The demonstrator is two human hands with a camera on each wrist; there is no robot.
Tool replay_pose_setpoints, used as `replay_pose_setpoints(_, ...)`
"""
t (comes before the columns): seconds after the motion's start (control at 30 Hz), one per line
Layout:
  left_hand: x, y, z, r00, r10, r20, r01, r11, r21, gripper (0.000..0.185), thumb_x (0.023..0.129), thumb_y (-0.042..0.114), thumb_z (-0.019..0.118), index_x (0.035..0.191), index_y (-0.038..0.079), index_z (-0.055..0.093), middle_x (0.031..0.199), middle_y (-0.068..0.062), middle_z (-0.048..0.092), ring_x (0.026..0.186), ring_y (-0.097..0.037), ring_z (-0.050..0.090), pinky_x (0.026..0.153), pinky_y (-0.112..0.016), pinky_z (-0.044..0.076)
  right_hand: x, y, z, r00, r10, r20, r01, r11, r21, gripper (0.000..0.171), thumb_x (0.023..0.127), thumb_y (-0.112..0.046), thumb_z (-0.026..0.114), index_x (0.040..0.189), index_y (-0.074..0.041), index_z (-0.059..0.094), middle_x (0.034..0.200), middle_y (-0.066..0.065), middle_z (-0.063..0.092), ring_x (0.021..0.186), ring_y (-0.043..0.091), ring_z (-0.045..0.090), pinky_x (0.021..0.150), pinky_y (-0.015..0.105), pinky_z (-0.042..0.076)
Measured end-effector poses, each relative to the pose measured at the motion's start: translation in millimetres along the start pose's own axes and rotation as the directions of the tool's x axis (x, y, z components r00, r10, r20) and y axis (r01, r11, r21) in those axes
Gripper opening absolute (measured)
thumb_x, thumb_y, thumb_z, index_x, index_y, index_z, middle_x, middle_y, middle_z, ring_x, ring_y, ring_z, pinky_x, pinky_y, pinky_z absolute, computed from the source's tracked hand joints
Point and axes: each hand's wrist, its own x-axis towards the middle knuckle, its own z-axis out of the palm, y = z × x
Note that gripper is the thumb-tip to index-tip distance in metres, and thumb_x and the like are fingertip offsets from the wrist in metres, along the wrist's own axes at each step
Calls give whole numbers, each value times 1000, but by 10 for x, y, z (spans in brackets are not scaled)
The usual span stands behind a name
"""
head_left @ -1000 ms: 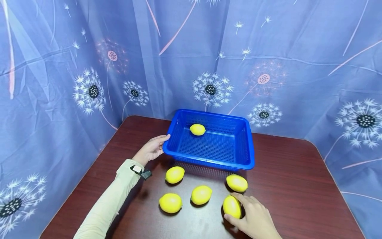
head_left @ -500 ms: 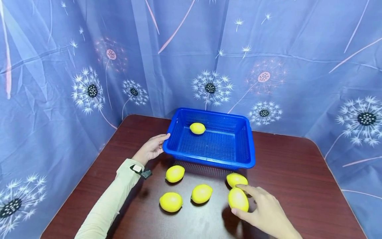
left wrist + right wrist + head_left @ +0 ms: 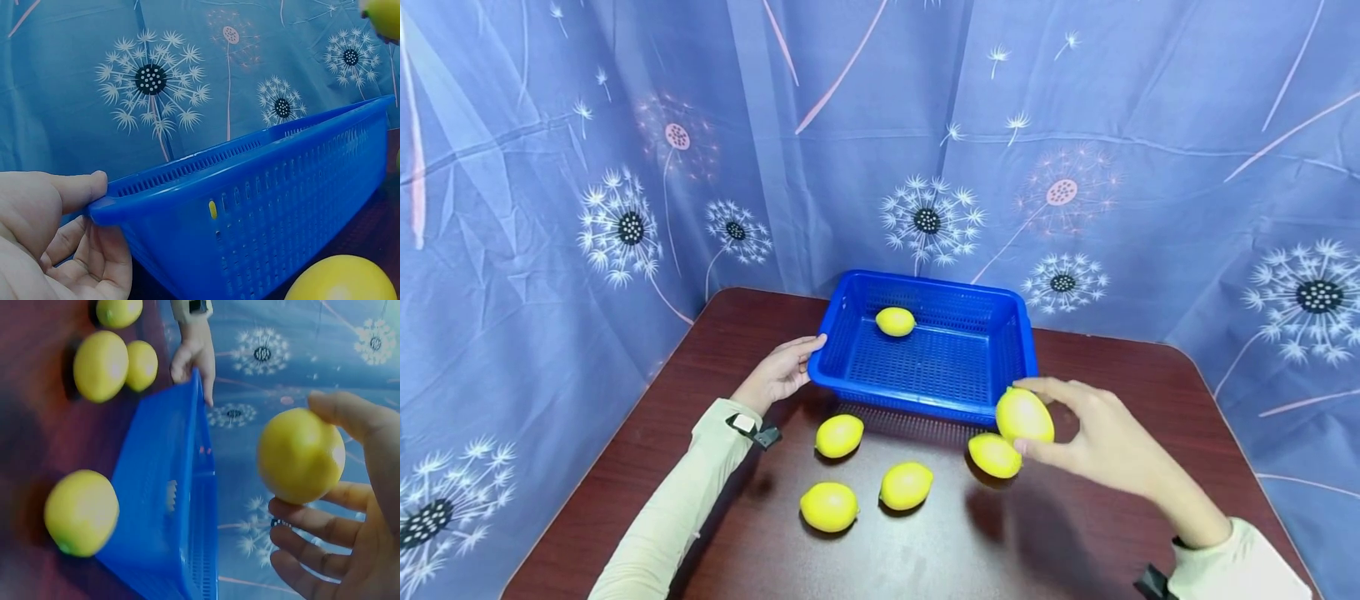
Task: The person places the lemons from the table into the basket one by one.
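Note:
My right hand [image 3: 1078,425] holds a yellow lemon [image 3: 1024,415] in the air at the near right corner of the blue basket [image 3: 981,410]; the right wrist view shows fingers and thumb curled round that lemon [image 3: 301,455]. My left hand [image 3: 782,371] grips the basket's left rim, thumb on top [image 3: 75,190] and fingers under the lip. One lemon [image 3: 896,321] lies inside the basket at its far side. Several more lemons lie on the table in front: one [image 3: 995,454] just below the held one, others at the middle [image 3: 907,485] and left [image 3: 839,436].
The dark wooden table [image 3: 1150,433] is ringed by a blue dandelion-print curtain [image 3: 1075,150] at the back and sides. Another lemon [image 3: 829,506] lies nearest the front left. Bare tabletop stretches to the basket's right.
My right hand has lifted the lemon off the table and carried it up and away toward the basket's near right corner. The left hand and basket have stayed put.

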Motion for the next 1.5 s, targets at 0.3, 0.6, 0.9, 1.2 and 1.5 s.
replay_pose_setpoints(0.3, -8, 6, 14, 1000, 1, 3, -1, 1000, 0, 17, 106, 20, 59, 117, 7, 58, 97, -2, 73, 87, -12, 70, 79, -24, 59, 516, 252, -137, 995, -26, 100, 19, 998, 65, 61, 83, -43, 84, 135, -20, 63, 102, -9, 70, 79, 9, 59, 63, 27, 49)
replay_pose_setpoints(0.6, -2, -7, 14, 1000, 3, -6, -3, 1000, -14, 13, 106, 19, 59, 114, 8, 59, 95, -2, 73, 85, -11, 69, 76, -23, 59, 968, 414, -135, 982, -45, 182, 27, 995, 97, 59, 85, -40, 83, 136, -19, 61, 91, -4, 67, 65, 11, 57, 55, 28, 47)
replay_pose_setpoints(0.9, 17, -4, 0, 1000, 6, -1, -6, 1000, -10, 15, 107, 19, 57, 116, 7, 57, 94, -2, 73, 83, -12, 70, 75, -23, 60, 1329, 620, -49, 969, -69, 239, 40, 991, 124, 60, 88, -36, 79, 140, -13, 59, 101, 3, 71, 88, 22, 66, 74, 39, 58)
replay_pose_setpoints(1.2, 17, -8, 8, 1000, 11, 6, -11, 1000, -5, 15, 107, 19, 57, 116, 8, 57, 94, -1, 72, 83, -11, 70, 76, -23, 59, 1647, 776, 82, 956, -64, 288, 23, 989, 144, 62, 87, -39, 81, 141, -15, 60, 109, 6, 73, 101, 23, 66, 79, 39, 58)
replay_pose_setpoints(1.5, 6, -11, 11, 1000, 5, -4, -5, 1000, -27, 10, 106, 18, 59, 109, 9, 61, 92, -2, 73, 80, -11, 70, 74, -23, 59, 1905, 939, 314, 934, -55, 354, 2, 989, 148, 68, 83, -40, 84, 142, -16, 60, 116, 9, 72, 109, 29, 67, 85, 51, 54)
